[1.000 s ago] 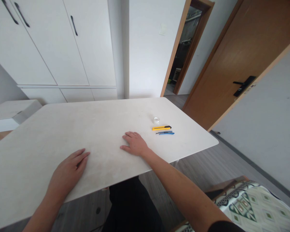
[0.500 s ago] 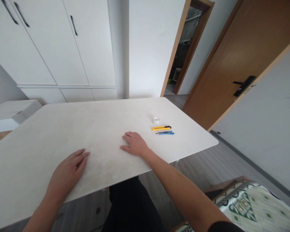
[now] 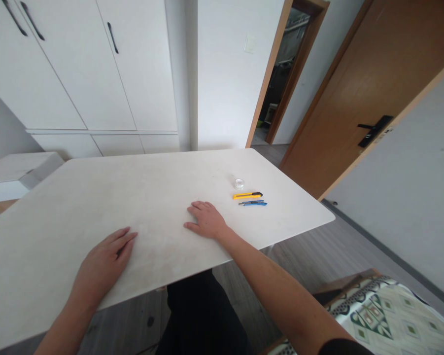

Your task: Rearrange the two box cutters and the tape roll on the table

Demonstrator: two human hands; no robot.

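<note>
Both palms face down on the white table [image 3: 148, 197]. My left hand [image 3: 105, 261] rests near the front edge at the left, fingers stretched out and holding nothing. Farther right, my right hand [image 3: 207, 220] lies flat with its thumb and fingers apart. The closest items to it are two utility knives beyond its wrist: a yellow one [image 3: 247, 195] with a black end, and a blue one [image 3: 253, 203] just in front of it. Behind the yellow knife sits a small roll of clear tape [image 3: 239, 184]. Neither hand touches these things.
White cabinets [image 3: 133, 74] with black handles stand beyond the table. A white box-like unit [image 3: 22, 170] is at the far left. To the right are a wooden door [image 3: 351, 93] and, lower down, a seat with a patterned cover [image 3: 399, 315].
</note>
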